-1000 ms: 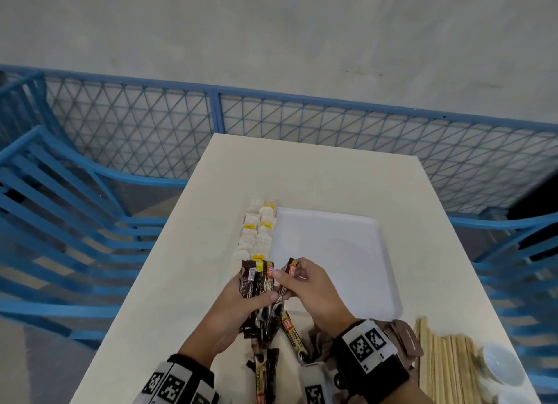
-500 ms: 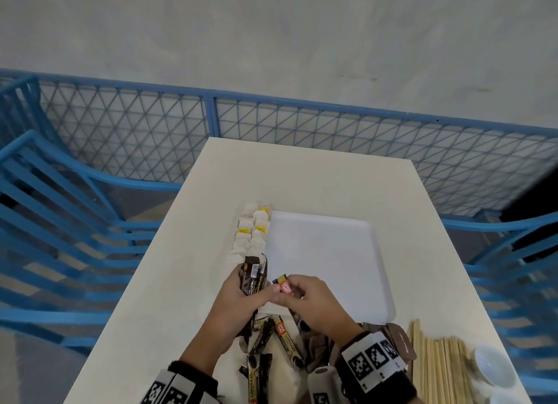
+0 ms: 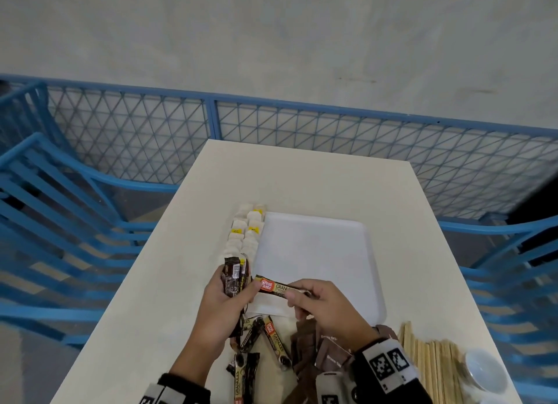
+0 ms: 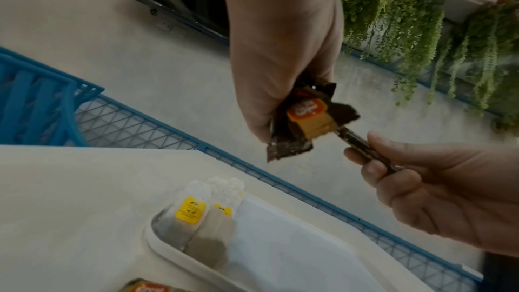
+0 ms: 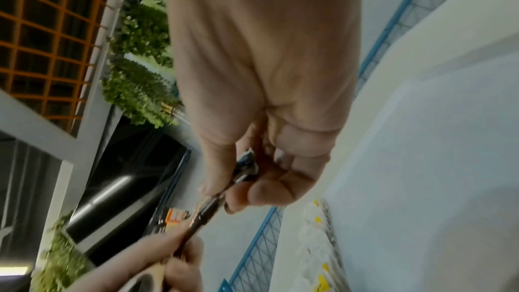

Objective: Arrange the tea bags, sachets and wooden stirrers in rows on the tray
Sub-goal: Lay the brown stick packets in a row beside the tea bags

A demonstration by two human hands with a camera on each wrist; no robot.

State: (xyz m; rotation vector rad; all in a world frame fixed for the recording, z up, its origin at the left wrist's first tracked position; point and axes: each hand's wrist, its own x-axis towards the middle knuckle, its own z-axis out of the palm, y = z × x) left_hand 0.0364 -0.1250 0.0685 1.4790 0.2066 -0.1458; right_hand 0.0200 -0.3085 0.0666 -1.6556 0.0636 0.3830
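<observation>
A white tray point(image 3: 329, 222) lies mid-table with tea bags point(image 3: 246, 231) in two rows along its left edge. My left hand point(image 3: 225, 298) grips a bundle of dark coffee sachets point(image 3: 235, 275) upright above the tray's near left corner. My right hand point(image 3: 324, 301) pinches one coffee sachet point(image 3: 273, 285) held level, its orange end touching my left thumb. The left wrist view shows the bundle point(image 4: 303, 119) and the tea bags point(image 4: 202, 214) in the tray. More coffee sachets point(image 3: 259, 343) and brown sachets point(image 3: 317, 349) lie loose near me. Wooden stirrers point(image 3: 428, 364) lie at the near right.
A small white bowl point(image 3: 483, 372) sits at the table's near right corner. Blue chairs point(image 3: 54, 222) flank the table on both sides, and a blue mesh fence point(image 3: 271, 125) runs past its far end. The table's far half point(image 3: 302, 180) is bare.
My right hand has drawn one coffee sachet away from the bundle and turned it level. My left hand has kept hold of the bundle.
</observation>
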